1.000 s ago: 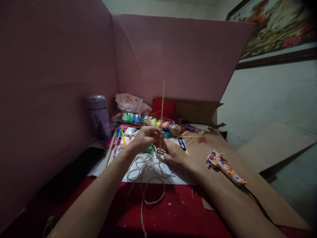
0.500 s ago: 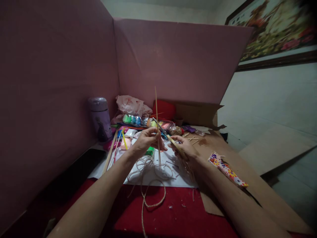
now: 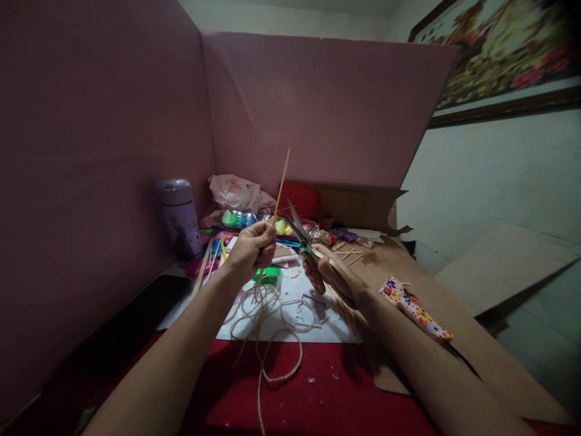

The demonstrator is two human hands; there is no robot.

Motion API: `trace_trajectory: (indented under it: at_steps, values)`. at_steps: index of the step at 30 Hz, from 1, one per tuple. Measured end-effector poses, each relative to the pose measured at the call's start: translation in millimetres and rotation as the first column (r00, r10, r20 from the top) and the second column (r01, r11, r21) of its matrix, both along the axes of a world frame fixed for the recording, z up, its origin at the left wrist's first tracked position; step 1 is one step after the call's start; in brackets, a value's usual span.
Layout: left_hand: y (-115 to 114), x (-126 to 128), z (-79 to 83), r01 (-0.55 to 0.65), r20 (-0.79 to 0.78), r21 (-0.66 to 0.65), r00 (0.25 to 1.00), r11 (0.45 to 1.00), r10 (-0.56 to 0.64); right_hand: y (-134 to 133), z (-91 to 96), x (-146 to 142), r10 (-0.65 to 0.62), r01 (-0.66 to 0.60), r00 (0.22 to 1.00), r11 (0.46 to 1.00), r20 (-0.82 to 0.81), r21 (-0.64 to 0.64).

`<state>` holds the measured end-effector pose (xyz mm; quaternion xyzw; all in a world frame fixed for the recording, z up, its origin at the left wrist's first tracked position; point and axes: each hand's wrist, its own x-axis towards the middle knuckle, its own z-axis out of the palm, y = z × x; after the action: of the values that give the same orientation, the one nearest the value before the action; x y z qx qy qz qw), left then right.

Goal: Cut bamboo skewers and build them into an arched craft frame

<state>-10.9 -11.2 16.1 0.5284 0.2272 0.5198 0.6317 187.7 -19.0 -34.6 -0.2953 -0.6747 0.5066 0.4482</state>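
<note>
The fingers of your left hand (image 3: 255,248) are curled into a tight pinch on a thin wooden stick (image 3: 282,180), whose pointed end rises from your grip toward one o'clock; whether anything else is tucked in that fist, I cannot tell. The fingers of your right hand (image 3: 336,281) are wrapped round the handles of the scissors (image 3: 307,246), at about four o'clock from the left, and their blades stand parted, aimed toward eleven o'clock with the tips near the stick but seemingly apart from it. Judging by that, you are at the point of lining up blades and stick, and a cut from here would call for bringing the open blades across the wood, your left pinch holding it firm. Just below your left hand, at five o'clock, sits a green packet (image 3: 269,276), and a tangle of twine (image 3: 259,393) trails at six o'clock over the white sheet (image 3: 290,333) and onto the red cloth (image 3: 236,387) of the desk. More long sticks (image 3: 203,266) lie at eight o'clock from the left hand, with a purple bottle (image 3: 180,224) standing at ten and a row of coloured packets (image 3: 239,218) at eleven. From your right hand, short sticks (image 3: 354,259) lie at two o'clock, and a flower-patterned object (image 3: 416,309) rests on cardboard (image 3: 454,357) between three and four.
</note>
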Motion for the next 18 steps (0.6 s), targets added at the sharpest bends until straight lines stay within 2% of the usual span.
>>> trace_trajectory:
  at_steps: [3, 8, 14, 18]
  values:
    - [-0.9, -2.4, 3.4, -0.017, -0.046, -0.075, 0.999, 0.997, 0.014, 1.0, -2.1, 0.1, 0.033, -0.033, 0.998, 0.999, 0.044, 0.011]
    - [-1.3, -0.6, 3.4, -0.077, -0.16, -0.171, 0.986, 0.982, 0.049, 0.5, -1.8, -1.6, 0.012, -0.012, 1.0, 1.0, 0.021, -0.011]
    - [0.3, 1.0, 0.4, -0.042, -0.249, -0.21, 0.968, 0.977, -0.012, 1.2, 0.8, 0.3, -0.001, 0.001, 0.999, 1.0, 0.033, -0.026]
    - [0.7, -0.1, -1.7, -0.05, -0.288, -0.195, 0.957, 0.98, -0.009, 1.3, 1.5, 0.1, -0.001, 0.002, 0.999, 1.0, 0.047, -0.016]
